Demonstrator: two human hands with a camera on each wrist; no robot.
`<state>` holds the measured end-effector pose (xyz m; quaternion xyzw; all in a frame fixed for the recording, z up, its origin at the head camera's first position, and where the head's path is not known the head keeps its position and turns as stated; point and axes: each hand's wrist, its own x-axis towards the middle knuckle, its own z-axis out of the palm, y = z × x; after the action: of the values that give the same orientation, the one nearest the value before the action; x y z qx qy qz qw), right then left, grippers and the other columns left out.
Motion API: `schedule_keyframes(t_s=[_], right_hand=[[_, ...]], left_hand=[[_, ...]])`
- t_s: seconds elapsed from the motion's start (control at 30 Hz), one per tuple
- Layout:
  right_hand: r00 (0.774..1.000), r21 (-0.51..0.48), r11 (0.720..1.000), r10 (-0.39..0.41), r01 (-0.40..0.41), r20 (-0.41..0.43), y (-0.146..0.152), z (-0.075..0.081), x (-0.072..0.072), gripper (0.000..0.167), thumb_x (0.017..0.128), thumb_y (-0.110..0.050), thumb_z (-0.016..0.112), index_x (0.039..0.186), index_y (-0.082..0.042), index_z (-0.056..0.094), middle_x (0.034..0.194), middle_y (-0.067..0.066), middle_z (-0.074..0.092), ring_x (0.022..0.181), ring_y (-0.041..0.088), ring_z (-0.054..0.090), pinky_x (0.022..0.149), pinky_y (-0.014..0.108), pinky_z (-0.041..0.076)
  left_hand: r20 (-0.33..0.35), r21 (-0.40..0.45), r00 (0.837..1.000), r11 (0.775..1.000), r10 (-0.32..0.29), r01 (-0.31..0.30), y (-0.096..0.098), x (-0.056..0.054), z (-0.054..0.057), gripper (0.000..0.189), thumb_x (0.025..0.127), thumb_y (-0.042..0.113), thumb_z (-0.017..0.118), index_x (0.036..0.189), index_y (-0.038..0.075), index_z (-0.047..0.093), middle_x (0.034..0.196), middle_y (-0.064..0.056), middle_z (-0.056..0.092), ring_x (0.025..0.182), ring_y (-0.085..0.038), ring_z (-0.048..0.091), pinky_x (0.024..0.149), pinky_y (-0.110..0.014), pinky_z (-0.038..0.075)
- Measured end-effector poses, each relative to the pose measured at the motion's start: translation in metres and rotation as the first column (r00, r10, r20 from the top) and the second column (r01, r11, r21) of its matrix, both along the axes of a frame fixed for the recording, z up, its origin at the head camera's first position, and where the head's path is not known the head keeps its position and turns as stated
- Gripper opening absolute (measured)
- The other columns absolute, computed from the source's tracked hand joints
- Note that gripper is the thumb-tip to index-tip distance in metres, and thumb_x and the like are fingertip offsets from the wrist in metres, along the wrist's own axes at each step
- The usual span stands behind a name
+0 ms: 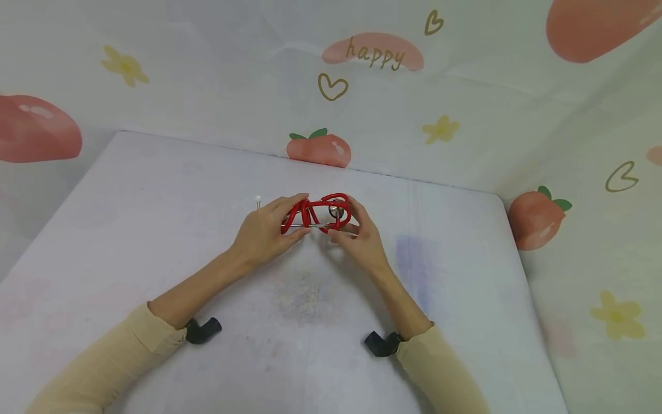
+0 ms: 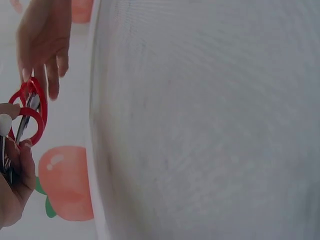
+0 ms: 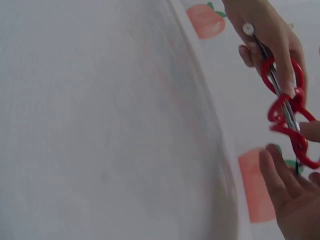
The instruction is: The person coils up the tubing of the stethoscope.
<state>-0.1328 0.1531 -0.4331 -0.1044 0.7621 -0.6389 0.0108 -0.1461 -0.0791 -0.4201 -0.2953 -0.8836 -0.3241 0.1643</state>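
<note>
A stethoscope with red tubing (image 1: 324, 203) is bundled between the two hands, held over the table. Its round metal chest piece (image 1: 336, 209) shows inside the right-hand loop. My left hand (image 1: 265, 231) grips the bundle at the metal ear tubes, thumb below and fingers above. One white ear tip (image 3: 248, 29) sticks out past that hand. At the other end my right hand (image 1: 364, 237) holds the red loop between thumb and fingers. In the right wrist view, several fingers of the right hand (image 3: 292, 200) extend beside the tubing. The palms hide part of the bundle.
The white table (image 1: 170, 184) stretches around both arms, with a bluish stain (image 1: 414, 264) to the right. Behind and at the sides hangs a white cloth (image 1: 233, 75) printed with fruit and flowers. Black curved pieces (image 1: 204, 331) sit at both cuffs.
</note>
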Motion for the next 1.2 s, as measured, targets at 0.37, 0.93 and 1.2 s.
schedule_keyframes(t_s=[0.37,0.93,1.2], right_hand=[[0.993,0.191,0.977,0.11,-0.098,-0.05,0.031,0.005,-0.005,0.085,0.084,-0.002,0.079,0.154,-0.023,0.036,0.137,0.012,0.055,0.1,0.029,0.068,0.088,0.04,0.057],[0.993,0.443,0.896,0.07,-0.021,-0.095,0.072,-0.001,-0.006,0.067,0.08,-0.015,0.085,0.141,-0.011,0.056,0.117,0.009,0.07,0.093,0.021,0.068,0.083,0.04,0.058],[0.996,0.466,0.885,0.052,-0.009,-0.079,0.088,-0.005,-0.008,0.067,0.08,-0.018,0.085,0.141,-0.013,0.057,0.119,0.007,0.069,0.093,0.021,0.069,0.083,0.039,0.058]], left_hand=[[0.085,0.007,0.995,0.999,-0.051,0.051,0.003,-0.003,0.0,0.062,0.083,0.027,0.083,0.136,0.011,0.057,0.117,-0.009,0.063,0.095,-0.022,0.065,0.075,-0.036,0.059],[0.296,-0.118,0.938,0.968,-0.18,0.223,0.006,-0.014,-0.004,0.081,0.079,0.027,0.086,0.149,0.02,0.045,0.132,-0.006,0.055,0.095,-0.019,0.06,0.076,-0.032,0.056],[0.36,-0.155,0.894,0.928,-0.266,0.338,0.005,-0.022,-0.006,0.101,0.074,0.021,0.09,0.156,0.019,0.031,0.136,-0.005,0.05,0.111,-0.017,0.053,0.091,-0.034,0.052]])
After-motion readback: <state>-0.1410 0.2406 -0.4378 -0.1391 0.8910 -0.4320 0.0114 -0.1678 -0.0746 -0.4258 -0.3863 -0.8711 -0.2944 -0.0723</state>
